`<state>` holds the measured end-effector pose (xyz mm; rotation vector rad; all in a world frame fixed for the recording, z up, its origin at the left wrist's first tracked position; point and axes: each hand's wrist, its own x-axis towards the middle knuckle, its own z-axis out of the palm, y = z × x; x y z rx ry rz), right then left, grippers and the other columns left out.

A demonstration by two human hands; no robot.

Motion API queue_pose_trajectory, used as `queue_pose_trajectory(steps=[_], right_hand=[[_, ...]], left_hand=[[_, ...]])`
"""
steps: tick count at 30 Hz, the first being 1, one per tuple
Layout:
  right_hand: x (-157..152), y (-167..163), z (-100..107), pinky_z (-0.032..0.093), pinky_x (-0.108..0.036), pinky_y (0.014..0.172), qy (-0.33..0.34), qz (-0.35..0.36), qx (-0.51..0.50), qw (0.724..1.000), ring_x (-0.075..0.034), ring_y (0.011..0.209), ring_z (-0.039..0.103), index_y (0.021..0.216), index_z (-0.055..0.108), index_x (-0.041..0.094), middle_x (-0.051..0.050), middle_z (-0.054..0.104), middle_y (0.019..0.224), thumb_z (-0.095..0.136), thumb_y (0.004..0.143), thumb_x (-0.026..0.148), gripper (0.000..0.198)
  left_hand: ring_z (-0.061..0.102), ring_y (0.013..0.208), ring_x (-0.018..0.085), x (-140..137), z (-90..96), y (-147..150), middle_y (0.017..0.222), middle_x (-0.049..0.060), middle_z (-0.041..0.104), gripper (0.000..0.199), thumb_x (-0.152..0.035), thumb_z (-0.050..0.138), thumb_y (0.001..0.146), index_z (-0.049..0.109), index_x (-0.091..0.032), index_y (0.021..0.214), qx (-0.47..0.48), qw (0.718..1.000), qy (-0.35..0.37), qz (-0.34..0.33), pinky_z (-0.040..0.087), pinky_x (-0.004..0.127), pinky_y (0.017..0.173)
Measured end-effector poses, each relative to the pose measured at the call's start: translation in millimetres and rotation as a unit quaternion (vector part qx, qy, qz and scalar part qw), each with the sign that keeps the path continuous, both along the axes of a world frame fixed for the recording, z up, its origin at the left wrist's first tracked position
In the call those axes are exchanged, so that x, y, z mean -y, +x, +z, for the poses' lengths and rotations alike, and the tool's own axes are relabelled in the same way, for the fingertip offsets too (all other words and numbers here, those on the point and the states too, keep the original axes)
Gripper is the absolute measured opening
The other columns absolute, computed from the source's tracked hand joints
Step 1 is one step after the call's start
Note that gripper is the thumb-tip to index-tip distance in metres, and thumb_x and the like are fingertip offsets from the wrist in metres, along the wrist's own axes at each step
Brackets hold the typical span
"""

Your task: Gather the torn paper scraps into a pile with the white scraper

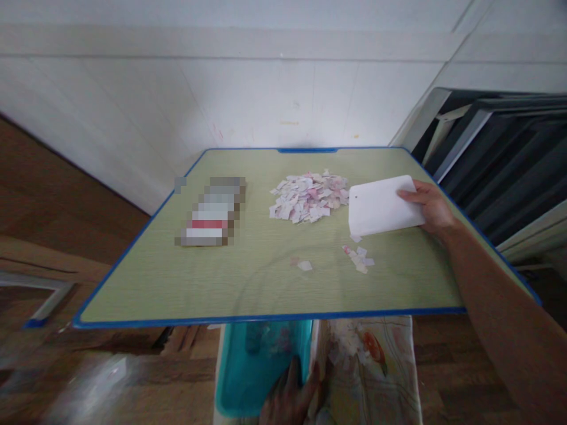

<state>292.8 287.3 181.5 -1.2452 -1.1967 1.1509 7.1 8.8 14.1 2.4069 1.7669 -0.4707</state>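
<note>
My right hand (432, 209) grips a flat white scraper (383, 206) by its right end, thumb on the upper face. The scraper has rounded corners and a small hole, and is tilted over the table beside a heap of small paper scraps (310, 198), pale with pink marks. A few loose scraps (358, 258) lie just below it, and others (303, 265) lie further left. Low in the view, my left hand (290, 395) is at the right rim of a teal tray (239, 395) under the table's front edge, its fingers closed around the rim. Some scraps lie in the tray.
The pale green table (177, 289) has a blue edge. A pixelated oblong item (210, 212) lies on its left side. Patterned cloth (372, 378) with scraps on it sits right of the tray. Dark panels (509, 147) lean at the right, and a white wall (266, 94) stands behind.
</note>
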Motion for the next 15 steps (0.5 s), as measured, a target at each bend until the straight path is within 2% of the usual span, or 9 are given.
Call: queue_pose_trajectory(steps=[3, 9, 15], right_hand=[[1, -1, 0, 0.037, -0.022, 0.04, -0.021, 0.022, 0.006, 1.0, -0.012, 0.045, 0.053, 0.077, 0.063, 0.017, -0.001, 0.064, 0.063, 0.064, 0.062, 0.023, 0.016], [-3, -10, -6, 0.043, -0.022, 0.049, 0.049, -0.005, -0.05, 0.998, -0.011, 0.053, 0.055, 0.082, 0.063, 0.02, 0.0, 0.066, 0.074, 0.064, 0.066, 0.026, 0.017], [-6, -14, -11, 0.045, -0.024, 0.053, 0.072, -0.003, -0.043, 0.996, -0.013, 0.059, 0.056, 0.087, 0.063, 0.023, 0.0, 0.067, 0.082, 0.063, 0.068, 0.028, 0.02]], left_hand=[[0.057, 0.092, 0.021, -1, 0.4, -1, 0.12, 0.009, 0.052, 0.069, 0.005, 0.039, 0.068, 0.031, -0.038, 0.122, 0.001, 1.0, -0.016, -0.001, 0.049, 0.03, 0.07], [0.057, 0.093, 0.021, -3, 1.2, -1, 0.122, 0.01, 0.05, 0.071, 0.006, 0.037, 0.068, 0.027, -0.038, 0.123, 0.012, 0.999, -0.039, 0.008, 0.049, 0.03, 0.07], [0.057, 0.09, 0.02, 3, -10.2, -4, 0.119, 0.01, 0.053, 0.072, 0.005, 0.041, 0.067, 0.028, -0.038, 0.123, 0.009, 1.0, 0.016, -0.012, 0.049, 0.029, 0.07]])
